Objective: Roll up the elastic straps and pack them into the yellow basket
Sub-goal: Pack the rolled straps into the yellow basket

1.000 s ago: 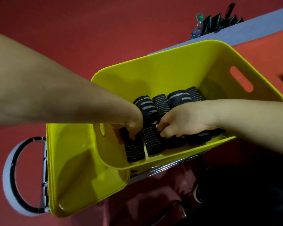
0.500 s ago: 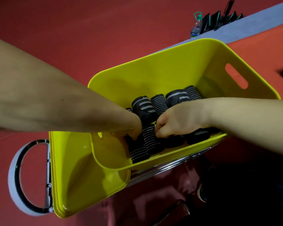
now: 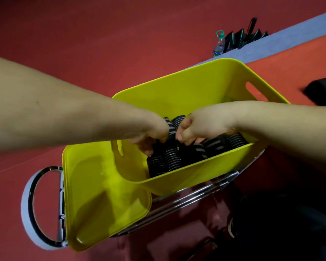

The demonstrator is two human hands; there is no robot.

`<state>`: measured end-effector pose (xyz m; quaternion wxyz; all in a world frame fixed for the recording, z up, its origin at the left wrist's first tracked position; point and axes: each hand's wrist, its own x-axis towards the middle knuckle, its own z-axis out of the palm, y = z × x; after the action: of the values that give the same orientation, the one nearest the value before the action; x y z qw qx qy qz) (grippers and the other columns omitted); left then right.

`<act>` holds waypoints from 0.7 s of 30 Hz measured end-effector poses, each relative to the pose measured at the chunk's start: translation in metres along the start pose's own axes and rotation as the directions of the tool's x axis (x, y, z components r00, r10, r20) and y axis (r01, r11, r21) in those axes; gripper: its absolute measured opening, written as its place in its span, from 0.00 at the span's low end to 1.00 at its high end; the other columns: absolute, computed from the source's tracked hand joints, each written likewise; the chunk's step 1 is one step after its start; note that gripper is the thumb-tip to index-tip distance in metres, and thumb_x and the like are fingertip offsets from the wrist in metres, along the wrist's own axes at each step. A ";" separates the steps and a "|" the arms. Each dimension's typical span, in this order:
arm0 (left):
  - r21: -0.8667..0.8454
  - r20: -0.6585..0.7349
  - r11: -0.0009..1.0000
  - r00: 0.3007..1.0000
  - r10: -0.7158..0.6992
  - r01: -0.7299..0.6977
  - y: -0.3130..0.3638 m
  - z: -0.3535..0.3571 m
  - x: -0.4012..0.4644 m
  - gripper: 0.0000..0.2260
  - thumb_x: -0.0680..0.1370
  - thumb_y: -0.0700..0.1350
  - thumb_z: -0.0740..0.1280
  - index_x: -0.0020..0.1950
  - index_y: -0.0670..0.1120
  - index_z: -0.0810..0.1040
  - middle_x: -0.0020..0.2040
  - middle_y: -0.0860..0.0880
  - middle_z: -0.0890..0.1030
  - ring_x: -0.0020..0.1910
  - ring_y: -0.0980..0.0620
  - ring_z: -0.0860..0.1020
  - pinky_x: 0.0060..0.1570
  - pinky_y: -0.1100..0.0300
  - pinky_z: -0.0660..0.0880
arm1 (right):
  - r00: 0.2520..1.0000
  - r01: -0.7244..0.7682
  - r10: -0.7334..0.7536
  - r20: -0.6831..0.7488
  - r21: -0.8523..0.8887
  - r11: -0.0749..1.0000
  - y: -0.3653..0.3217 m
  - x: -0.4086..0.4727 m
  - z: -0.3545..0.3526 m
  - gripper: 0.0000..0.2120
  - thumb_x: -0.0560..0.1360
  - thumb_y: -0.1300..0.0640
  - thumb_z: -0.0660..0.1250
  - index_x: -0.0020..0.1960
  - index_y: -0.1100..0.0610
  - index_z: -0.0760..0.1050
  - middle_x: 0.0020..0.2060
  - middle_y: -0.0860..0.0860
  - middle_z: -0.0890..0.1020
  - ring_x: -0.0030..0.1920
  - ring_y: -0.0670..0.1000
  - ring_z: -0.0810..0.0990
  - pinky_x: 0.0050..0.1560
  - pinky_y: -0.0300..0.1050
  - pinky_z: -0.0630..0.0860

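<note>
The yellow basket (image 3: 192,85) stands on a chrome rack, with several rolled black elastic straps with pale stripes (image 3: 169,157) packed in rows on its floor. Both of my hands reach down inside it. My left hand (image 3: 151,132) and my right hand (image 3: 196,127) have their fingers curled and meet over one rolled strap (image 3: 170,129) in the middle, pinching it from either side. My fingertips are partly hidden among the rolls.
A yellow lid (image 3: 102,194) leans against the basket's near left side on the chrome rack (image 3: 186,200). A water bottle (image 3: 219,44) and a pile of black straps (image 3: 243,37) lie far back on a grey strip. Red floor surrounds everything.
Both hands have risen from the near row of rolls toward the middle of the basket and drawn closer together over one roll. The view has shifted slightly.
</note>
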<state>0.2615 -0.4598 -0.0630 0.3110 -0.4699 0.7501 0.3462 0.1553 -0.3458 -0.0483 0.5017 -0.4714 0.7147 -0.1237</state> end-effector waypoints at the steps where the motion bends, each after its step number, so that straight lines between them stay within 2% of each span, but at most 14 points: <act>1: -0.057 -0.016 0.997 0.999 0.049 -0.050 0.006 -0.003 -0.005 0.06 0.81 0.38 0.58 0.55 0.39 0.72 0.44 0.41 0.75 0.35 0.47 0.75 0.31 0.58 0.74 | 0.999 0.017 -0.016 -0.049 0.006 1.000 0.000 -0.003 -0.004 0.06 0.81 0.56 0.63 0.53 0.52 0.78 0.50 0.48 0.83 0.49 0.43 0.82 0.52 0.39 0.78; 3: -0.164 -0.086 0.974 0.986 0.143 -0.156 0.021 -0.009 -0.020 0.05 0.81 0.38 0.59 0.49 0.39 0.72 0.43 0.41 0.74 0.34 0.48 0.74 0.31 0.59 0.74 | 0.980 0.047 -0.055 -0.189 -0.047 0.998 0.000 -0.021 -0.015 0.06 0.80 0.56 0.64 0.49 0.50 0.79 0.50 0.50 0.85 0.53 0.49 0.83 0.57 0.47 0.78; 5: -0.262 -0.145 0.923 0.957 0.253 -0.283 0.035 -0.012 -0.037 0.06 0.81 0.39 0.60 0.44 0.40 0.71 0.42 0.44 0.74 0.32 0.49 0.74 0.30 0.61 0.73 | 0.933 0.070 -0.086 -0.349 -0.058 0.996 0.007 -0.045 -0.026 0.07 0.78 0.56 0.64 0.48 0.50 0.81 0.45 0.48 0.86 0.52 0.51 0.83 0.58 0.50 0.77; 8: -0.316 -0.230 0.833 0.889 0.396 -0.453 0.059 -0.008 -0.056 0.03 0.80 0.39 0.62 0.48 0.41 0.73 0.46 0.46 0.76 0.32 0.48 0.76 0.26 0.63 0.72 | 0.832 0.136 -0.094 -0.547 0.037 0.990 0.022 -0.087 -0.034 0.08 0.79 0.57 0.63 0.47 0.50 0.81 0.37 0.41 0.84 0.42 0.42 0.82 0.50 0.44 0.77; 10: -0.312 -0.314 0.767 0.822 0.475 -0.561 0.078 -0.001 -0.071 0.03 0.79 0.38 0.64 0.52 0.40 0.74 0.45 0.46 0.77 0.33 0.48 0.78 0.27 0.63 0.72 | 0.751 0.181 -0.063 -0.657 0.113 0.977 0.036 -0.117 -0.034 0.08 0.79 0.59 0.63 0.46 0.52 0.80 0.35 0.40 0.84 0.38 0.40 0.80 0.46 0.41 0.76; 13: -0.303 -0.394 0.656 0.717 0.575 -0.691 0.110 0.017 -0.093 0.06 0.76 0.37 0.65 0.53 0.41 0.75 0.45 0.44 0.78 0.33 0.48 0.78 0.28 0.63 0.69 | 0.608 0.235 -0.006 -0.794 0.173 0.956 0.058 -0.163 -0.027 0.08 0.79 0.59 0.62 0.46 0.54 0.79 0.35 0.43 0.83 0.37 0.40 0.79 0.43 0.38 0.75; 16: -0.304 -0.391 0.566 0.642 0.659 -0.766 0.144 0.047 -0.116 0.03 0.75 0.36 0.65 0.45 0.43 0.74 0.42 0.43 0.77 0.33 0.48 0.77 0.30 0.62 0.68 | 0.459 0.263 0.093 -0.884 0.235 0.936 0.087 -0.204 -0.014 0.08 0.80 0.58 0.62 0.45 0.53 0.78 0.34 0.44 0.82 0.31 0.38 0.76 0.34 0.32 0.71; 18: -0.289 -0.390 0.511 0.587 0.709 -0.809 0.166 0.070 -0.130 0.06 0.75 0.36 0.65 0.41 0.46 0.73 0.39 0.46 0.76 0.33 0.48 0.77 0.32 0.62 0.68 | 0.354 0.259 0.167 -0.920 0.268 0.928 0.111 -0.229 -0.004 0.07 0.79 0.56 0.63 0.44 0.51 0.79 0.32 0.43 0.82 0.33 0.41 0.77 0.37 0.35 0.72; 19: -0.268 -0.389 0.488 0.556 0.734 -0.831 0.177 0.083 -0.136 0.06 0.74 0.37 0.66 0.40 0.47 0.73 0.38 0.46 0.77 0.35 0.47 0.78 0.35 0.60 0.69 | 0.292 0.264 0.203 -0.935 0.283 0.922 0.124 -0.240 0.001 0.07 0.78 0.55 0.63 0.43 0.50 0.79 0.32 0.43 0.82 0.35 0.43 0.78 0.41 0.39 0.72; 21: -0.200 -0.379 0.443 0.486 0.788 -0.874 0.199 0.108 -0.148 0.06 0.73 0.40 0.66 0.39 0.49 0.74 0.37 0.47 0.79 0.38 0.44 0.81 0.40 0.56 0.70 | 0.151 0.305 0.284 -0.947 0.318 0.898 0.151 -0.263 0.010 0.08 0.78 0.58 0.63 0.43 0.49 0.78 0.34 0.43 0.82 0.36 0.43 0.77 0.45 0.43 0.72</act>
<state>0.1475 -0.2362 0.0379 -0.0835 -0.1230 0.8344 0.5307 0.0941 -0.0532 0.0066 0.0031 -0.1524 0.8131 -0.5618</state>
